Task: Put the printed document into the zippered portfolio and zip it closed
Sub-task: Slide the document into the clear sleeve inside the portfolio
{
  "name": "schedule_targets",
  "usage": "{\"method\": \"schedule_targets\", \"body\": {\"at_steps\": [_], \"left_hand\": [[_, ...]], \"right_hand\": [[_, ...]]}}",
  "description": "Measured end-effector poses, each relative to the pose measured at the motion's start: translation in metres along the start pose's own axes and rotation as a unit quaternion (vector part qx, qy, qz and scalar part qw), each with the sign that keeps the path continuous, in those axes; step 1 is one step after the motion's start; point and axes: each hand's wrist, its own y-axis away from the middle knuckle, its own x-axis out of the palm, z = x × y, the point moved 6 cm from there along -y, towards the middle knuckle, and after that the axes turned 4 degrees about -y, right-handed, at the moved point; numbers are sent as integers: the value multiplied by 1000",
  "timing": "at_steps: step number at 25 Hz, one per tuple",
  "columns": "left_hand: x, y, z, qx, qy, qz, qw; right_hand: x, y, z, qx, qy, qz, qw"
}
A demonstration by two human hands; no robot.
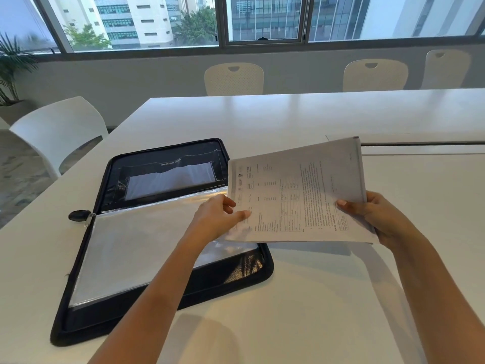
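Note:
The black zippered portfolio (110, 185) lies open flat on the white table, left of centre. Its far half has a clear pocket, and shiny plastic sleeves (147, 243) cover its near half. The printed document (296, 195), a stack of white sheets with text and tables, hangs in the air over the portfolio's right edge. My left hand (217, 219) pinches its lower left corner. My right hand (380, 216) grips its lower right edge. The stack hides the portfolio's right side.
The white table (288, 298) runs far to the right with a seam (420, 144) across it. A white chair (60, 130) stands at the left edge, and more chairs (233, 78) line the far side under the windows. A potted plant (10, 69) stands far left.

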Motion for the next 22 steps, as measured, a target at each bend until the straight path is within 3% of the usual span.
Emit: {"method": "schedule_targets", "body": {"at_steps": [4, 8, 13, 22], "left_hand": [[-13, -18, 12, -37, -84, -80, 993], [-11, -43, 17, -80, -178, -41, 980], [-12, -69, 10, -79, -218, -22, 972], [-33, -81, 22, -73, -96, -107, 987]], "right_hand": [[-8, 10, -15, 13, -8, 30, 999], [-14, 14, -31, 25, -39, 25, 999], [-12, 14, -39, 33, -52, 36, 997], [-18, -22, -30, 95, -14, 80, 992]]}}
